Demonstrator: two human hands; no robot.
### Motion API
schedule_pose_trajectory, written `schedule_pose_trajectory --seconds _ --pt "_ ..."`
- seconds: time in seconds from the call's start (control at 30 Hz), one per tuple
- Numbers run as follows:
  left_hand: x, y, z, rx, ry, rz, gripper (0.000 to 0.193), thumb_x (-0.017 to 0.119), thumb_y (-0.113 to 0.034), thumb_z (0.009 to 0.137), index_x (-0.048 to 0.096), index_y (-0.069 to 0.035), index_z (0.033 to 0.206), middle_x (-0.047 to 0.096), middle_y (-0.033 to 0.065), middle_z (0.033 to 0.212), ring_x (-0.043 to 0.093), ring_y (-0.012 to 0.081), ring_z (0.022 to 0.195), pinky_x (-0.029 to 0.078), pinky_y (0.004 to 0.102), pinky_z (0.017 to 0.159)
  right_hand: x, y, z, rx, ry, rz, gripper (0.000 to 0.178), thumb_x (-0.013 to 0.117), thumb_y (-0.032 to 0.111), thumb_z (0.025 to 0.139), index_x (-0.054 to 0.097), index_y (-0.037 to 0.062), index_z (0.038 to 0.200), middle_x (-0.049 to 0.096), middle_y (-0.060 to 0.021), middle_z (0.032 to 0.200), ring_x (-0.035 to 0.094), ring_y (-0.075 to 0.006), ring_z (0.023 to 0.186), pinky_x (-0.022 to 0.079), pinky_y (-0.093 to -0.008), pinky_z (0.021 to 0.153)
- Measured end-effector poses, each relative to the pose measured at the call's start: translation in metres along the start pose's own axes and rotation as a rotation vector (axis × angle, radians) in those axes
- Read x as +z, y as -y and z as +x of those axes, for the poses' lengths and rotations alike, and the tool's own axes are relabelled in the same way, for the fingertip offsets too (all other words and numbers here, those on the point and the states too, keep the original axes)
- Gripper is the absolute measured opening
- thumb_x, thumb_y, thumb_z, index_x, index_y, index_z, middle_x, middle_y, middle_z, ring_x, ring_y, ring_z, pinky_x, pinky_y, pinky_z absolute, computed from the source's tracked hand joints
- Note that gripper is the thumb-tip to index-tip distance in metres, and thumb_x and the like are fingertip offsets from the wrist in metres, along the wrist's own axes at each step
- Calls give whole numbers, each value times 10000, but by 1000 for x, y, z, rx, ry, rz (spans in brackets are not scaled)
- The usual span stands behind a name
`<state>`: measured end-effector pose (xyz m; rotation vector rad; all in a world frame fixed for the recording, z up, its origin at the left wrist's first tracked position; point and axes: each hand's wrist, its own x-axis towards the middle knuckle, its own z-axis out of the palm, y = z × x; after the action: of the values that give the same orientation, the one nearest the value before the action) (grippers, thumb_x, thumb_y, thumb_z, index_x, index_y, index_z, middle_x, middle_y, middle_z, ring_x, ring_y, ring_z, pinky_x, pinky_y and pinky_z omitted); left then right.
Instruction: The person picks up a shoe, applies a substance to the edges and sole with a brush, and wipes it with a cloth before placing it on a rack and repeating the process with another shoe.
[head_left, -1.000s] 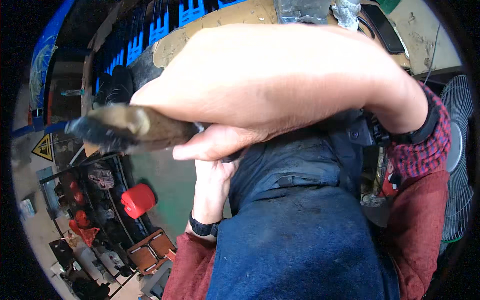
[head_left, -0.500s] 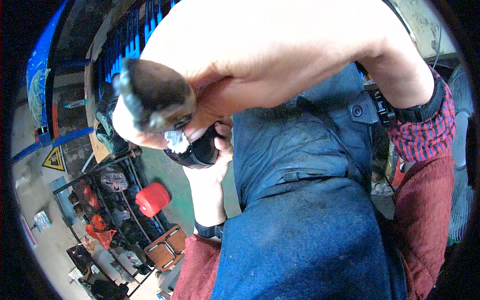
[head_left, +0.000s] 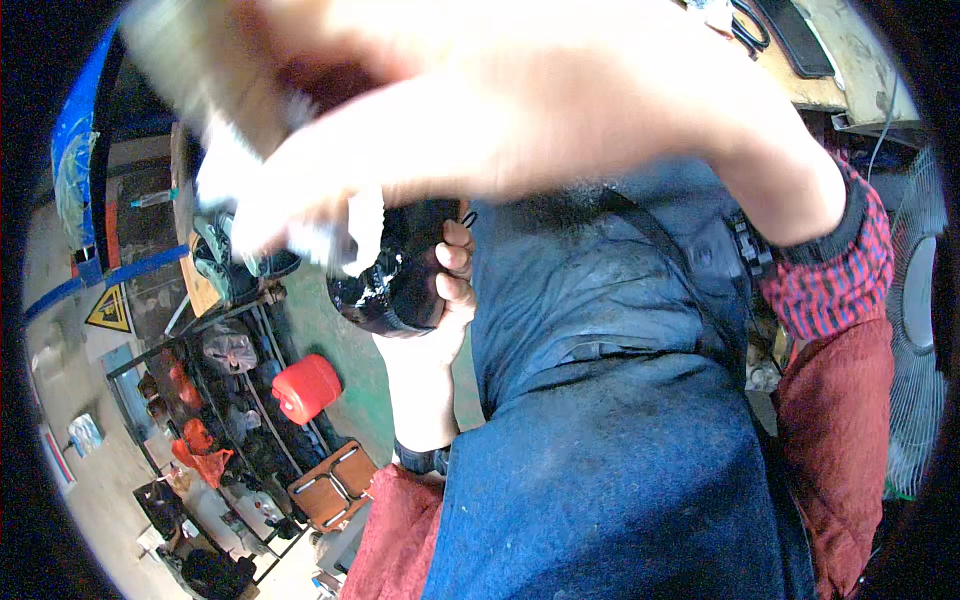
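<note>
Right grip (head_left: 450, 125) blurred, cropped above.

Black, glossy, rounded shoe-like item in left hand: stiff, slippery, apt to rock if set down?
The black, glossy, rounded shoe-like item is probably fairly stiff: no visible dent by the left hand. Likely slippery, given the shine. Might rock on its rounded end.

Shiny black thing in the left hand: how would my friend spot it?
Find the big blue apron, then look left of its upper part. There, the left hand holds the shiny black thing. Unlike the dull apron, it is glossy, with bright white patches.
</note>
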<state>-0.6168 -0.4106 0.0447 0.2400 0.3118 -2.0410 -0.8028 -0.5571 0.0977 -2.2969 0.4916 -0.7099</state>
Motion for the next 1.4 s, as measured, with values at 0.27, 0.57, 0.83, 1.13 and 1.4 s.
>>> schedule_pose_trajectory --seconds 0.27,0.57,0.83,1.13,1.4 --pt "-4 2 -12 311 -183 115 737 701 -272 799 291 -13 1354 456 166 1129 575 303 983 572 439 787 3 20 -18 -123 35 -37 301 609 282 875 590 -7 955 627 -122 793 613 -231 715 486 -345 634" --pt "0 -3 -1 -55 20 -118 729 666 -428 806 367 -44 1348 437 195 1193 545 347 1020 546 469 819 -14 -15 -13 71 25 -44 302 609 288 888 595 3 989 635 -102 825 620 -195 742 488 -320 651" --pt "-4 -14 2 -66 21 -95 841 674 -389 817 247 44 1398 451 225 1218 572 358 1047 552 440 828 -26 -22 0 224 -94 -5 305 608 293 899 600 13 1019 643 -84 854 626 -162 766 489 -298 667" --pt "-23 0 -6 744 -390 1233 1009 863 -244 637 281 -45 1437 426 80 1373 400 222 1278 319 367 1075 -42 -8 -28 492 -783 736 250 588 221 939 572 -20 1001 654 -99 826 636 -142 676 519 -250 604" --pt "-43 6 -16 869 -244 1443 1238 910 -390 566 146 5 1456 343 139 1414 366 253 1302 300 389 1090 -53 -45 29 296 -716 630 263 578 251 951 557 -5 1007 643 -101 863 641 -144 723 526 -237 644"
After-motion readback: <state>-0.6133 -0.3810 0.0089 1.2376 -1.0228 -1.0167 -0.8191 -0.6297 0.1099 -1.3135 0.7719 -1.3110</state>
